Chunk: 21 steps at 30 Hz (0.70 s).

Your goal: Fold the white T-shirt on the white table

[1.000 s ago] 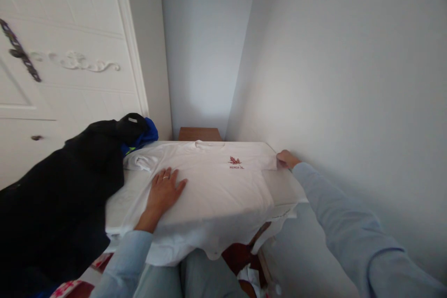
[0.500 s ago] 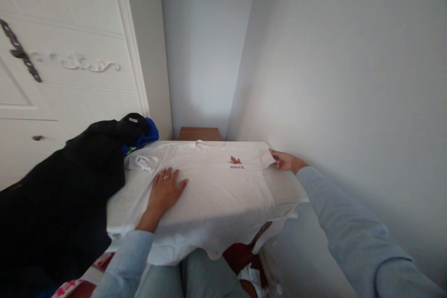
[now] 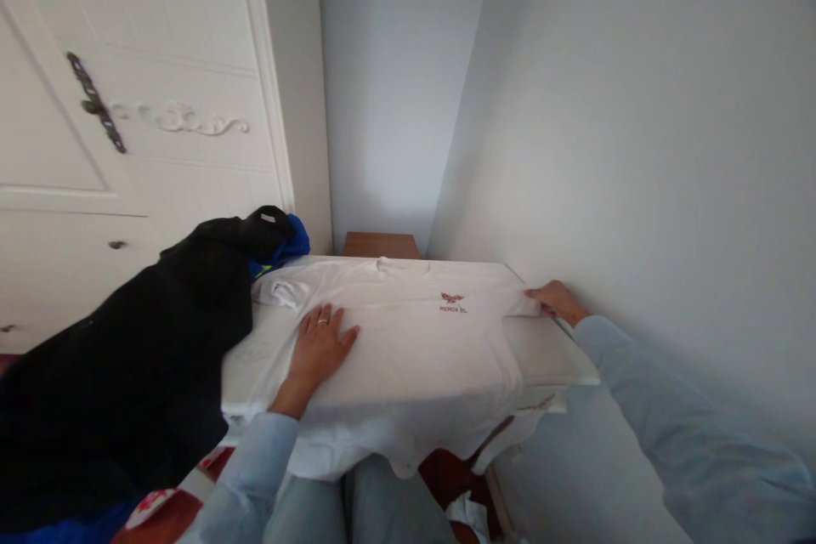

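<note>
Fingers (image 3: 539,295) of your right hand (image 3: 556,301) pinch the sleeve (image 3: 519,303), now drawn farther outward and straighter; the white T-shirt (image 3: 414,348) spreads leftward from them, beneath your flat left hand (image 3: 320,347), fingers slightly apart.

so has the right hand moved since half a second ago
Yes, the right hand has moved rightward, judged against the far right corner of the white table.
</note>
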Each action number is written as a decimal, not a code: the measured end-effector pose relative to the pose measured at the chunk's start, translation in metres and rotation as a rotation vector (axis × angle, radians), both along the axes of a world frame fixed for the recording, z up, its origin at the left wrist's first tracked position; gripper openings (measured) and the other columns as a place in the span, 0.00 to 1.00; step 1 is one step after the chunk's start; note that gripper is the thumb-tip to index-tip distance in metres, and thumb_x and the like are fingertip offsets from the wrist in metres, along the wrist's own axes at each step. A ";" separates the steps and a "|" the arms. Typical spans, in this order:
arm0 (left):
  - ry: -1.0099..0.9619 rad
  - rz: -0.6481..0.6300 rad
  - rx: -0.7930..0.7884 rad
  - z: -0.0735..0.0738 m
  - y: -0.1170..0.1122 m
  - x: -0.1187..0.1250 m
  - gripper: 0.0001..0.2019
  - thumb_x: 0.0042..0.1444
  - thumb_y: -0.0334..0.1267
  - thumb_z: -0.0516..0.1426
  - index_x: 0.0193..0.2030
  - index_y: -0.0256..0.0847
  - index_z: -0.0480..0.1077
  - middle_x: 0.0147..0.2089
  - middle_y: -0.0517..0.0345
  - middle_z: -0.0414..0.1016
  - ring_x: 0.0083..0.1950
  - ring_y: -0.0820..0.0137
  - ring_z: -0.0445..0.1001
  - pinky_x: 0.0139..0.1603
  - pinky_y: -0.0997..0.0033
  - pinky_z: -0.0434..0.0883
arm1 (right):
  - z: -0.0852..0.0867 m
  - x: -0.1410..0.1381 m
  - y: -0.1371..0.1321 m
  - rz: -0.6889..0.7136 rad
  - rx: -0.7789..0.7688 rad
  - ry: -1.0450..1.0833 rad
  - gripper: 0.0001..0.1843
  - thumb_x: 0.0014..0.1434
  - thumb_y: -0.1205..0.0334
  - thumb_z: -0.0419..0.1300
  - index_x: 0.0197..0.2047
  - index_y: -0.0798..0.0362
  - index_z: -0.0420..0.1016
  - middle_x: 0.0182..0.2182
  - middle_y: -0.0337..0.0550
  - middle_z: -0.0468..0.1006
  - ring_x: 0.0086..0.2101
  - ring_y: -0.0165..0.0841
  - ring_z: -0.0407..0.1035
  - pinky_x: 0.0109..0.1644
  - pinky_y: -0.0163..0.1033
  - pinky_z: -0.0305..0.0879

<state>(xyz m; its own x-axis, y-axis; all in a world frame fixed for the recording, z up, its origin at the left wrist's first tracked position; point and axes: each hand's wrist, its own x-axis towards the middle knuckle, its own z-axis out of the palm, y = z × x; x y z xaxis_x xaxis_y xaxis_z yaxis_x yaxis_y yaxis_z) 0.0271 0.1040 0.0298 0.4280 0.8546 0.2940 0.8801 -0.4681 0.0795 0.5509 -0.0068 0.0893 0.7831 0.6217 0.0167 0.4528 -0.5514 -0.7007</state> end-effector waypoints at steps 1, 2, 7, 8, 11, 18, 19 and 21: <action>0.000 0.002 0.002 0.000 0.000 0.000 0.29 0.67 0.50 0.50 0.66 0.30 0.68 0.69 0.33 0.63 0.71 0.47 0.60 0.71 0.51 0.57 | -0.001 0.000 0.003 -0.031 -0.053 -0.098 0.14 0.48 0.62 0.69 0.37 0.58 0.74 0.27 0.52 0.77 0.32 0.43 0.74 0.32 0.41 0.69; -0.001 0.004 0.007 -0.001 0.000 0.000 0.29 0.68 0.50 0.50 0.66 0.30 0.68 0.69 0.34 0.63 0.71 0.47 0.60 0.71 0.50 0.57 | -0.002 -0.001 0.007 -0.039 -0.103 -0.206 0.16 0.49 0.62 0.67 0.41 0.59 0.75 0.32 0.57 0.79 0.37 0.46 0.75 0.36 0.43 0.71; -0.008 0.016 0.041 -0.004 -0.003 0.001 0.28 0.68 0.50 0.50 0.65 0.31 0.68 0.68 0.34 0.65 0.70 0.47 0.62 0.70 0.49 0.59 | -0.015 -0.029 0.033 0.264 -0.071 -0.632 0.22 0.56 0.65 0.58 0.54 0.59 0.73 0.52 0.63 0.76 0.53 0.48 0.71 0.59 0.51 0.66; -0.008 0.016 0.054 -0.004 -0.004 0.001 0.28 0.68 0.50 0.50 0.65 0.31 0.68 0.68 0.34 0.65 0.70 0.47 0.62 0.69 0.49 0.60 | -0.019 -0.041 0.040 0.372 -0.036 -0.654 0.21 0.57 0.63 0.57 0.54 0.57 0.73 0.53 0.61 0.76 0.54 0.47 0.71 0.61 0.51 0.65; -0.005 0.023 0.079 -0.004 -0.009 0.003 0.27 0.69 0.49 0.49 0.65 0.31 0.68 0.68 0.34 0.65 0.70 0.47 0.63 0.68 0.49 0.60 | -0.033 -0.089 0.063 0.686 0.030 -0.622 0.20 0.62 0.55 0.56 0.55 0.53 0.74 0.56 0.56 0.76 0.56 0.47 0.70 0.64 0.53 0.63; 0.065 0.037 -0.048 0.009 -0.018 0.005 0.31 0.68 0.52 0.49 0.68 0.31 0.65 0.70 0.33 0.61 0.71 0.44 0.59 0.69 0.46 0.58 | -0.049 -0.186 0.149 0.871 -0.191 -0.430 0.27 0.68 0.47 0.52 0.61 0.55 0.70 0.65 0.58 0.66 0.65 0.49 0.59 0.69 0.50 0.54; 0.059 0.009 -0.077 0.012 -0.016 0.002 0.30 0.67 0.53 0.49 0.67 0.32 0.66 0.70 0.34 0.62 0.71 0.44 0.60 0.68 0.46 0.59 | -0.050 -0.190 0.160 0.863 -0.208 -0.422 0.26 0.69 0.48 0.52 0.61 0.57 0.71 0.66 0.61 0.65 0.66 0.50 0.58 0.70 0.51 0.53; -0.001 -0.068 -0.148 0.021 -0.007 -0.007 0.28 0.68 0.54 0.49 0.62 0.35 0.71 0.67 0.38 0.67 0.68 0.49 0.66 0.66 0.51 0.62 | -0.054 -0.192 0.176 0.849 -0.191 -0.420 0.26 0.69 0.51 0.51 0.61 0.60 0.70 0.66 0.63 0.64 0.67 0.52 0.55 0.70 0.54 0.50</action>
